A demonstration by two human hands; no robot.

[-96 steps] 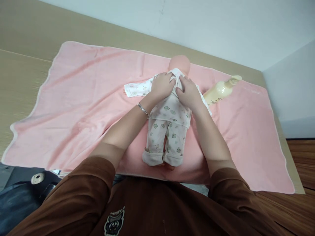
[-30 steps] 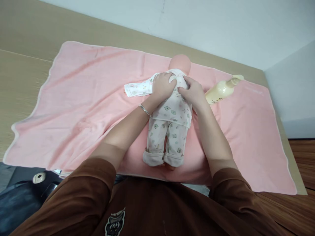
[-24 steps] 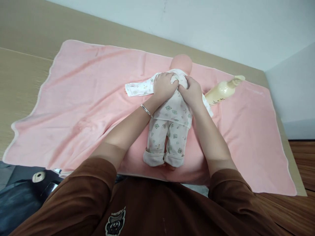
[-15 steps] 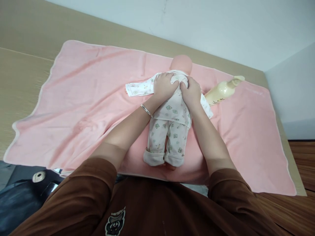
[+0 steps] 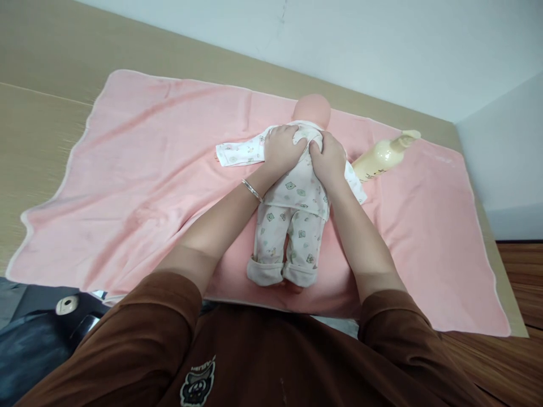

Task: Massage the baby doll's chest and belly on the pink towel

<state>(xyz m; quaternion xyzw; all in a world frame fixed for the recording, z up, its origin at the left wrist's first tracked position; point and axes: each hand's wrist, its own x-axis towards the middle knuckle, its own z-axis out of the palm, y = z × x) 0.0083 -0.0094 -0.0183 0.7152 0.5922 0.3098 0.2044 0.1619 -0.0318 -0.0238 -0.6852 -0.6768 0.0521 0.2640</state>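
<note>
A baby doll (image 5: 297, 186) in a white patterned top and trousers with rolled cuffs lies stretched out, its bald head (image 5: 313, 111) at the far end. No face shows on it. My left hand (image 5: 283, 150) is closed over the doll's left-side shoulder and upper body, thumb pointing inward. Opposite it, my right hand (image 5: 330, 158) wraps the other shoulder, its thumb close to the left one. The top is creased between the thumbs. Some fingertips are hidden. One sleeve (image 5: 241, 152) reaches out to the left, the other (image 5: 355, 183) to the right.
A pink blanket (image 5: 139, 147) lies under the doll on a wooden table (image 5: 46, 45). To the doll's right, a pale yellow pump bottle (image 5: 379, 158) lies tilted beside the sleeve. A white wall (image 5: 382, 51) stands behind. Dark items (image 5: 38, 339) sit at lower left.
</note>
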